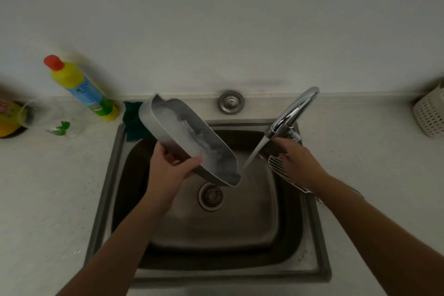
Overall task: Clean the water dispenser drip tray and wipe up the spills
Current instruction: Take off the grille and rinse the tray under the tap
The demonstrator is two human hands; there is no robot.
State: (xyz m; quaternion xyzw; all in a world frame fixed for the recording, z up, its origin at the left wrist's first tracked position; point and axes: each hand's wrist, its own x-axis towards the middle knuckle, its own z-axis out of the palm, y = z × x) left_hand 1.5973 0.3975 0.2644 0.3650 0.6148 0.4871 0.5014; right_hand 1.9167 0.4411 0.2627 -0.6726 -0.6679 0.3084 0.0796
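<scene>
Step in hand: rinse. L hand grips the grey oblong plastic drip tray by its near long wall, thumb over the rim; tray tilted, low end over the stainless steel sink, foamy film inside. Running water stream falls just R of the tray's low end, not onto it. R hand reaches under the chrome curved tap, over a white slotted grille; grip cannot tell. Next, prob.: shift tray R into stream, flush, drain.
</scene>
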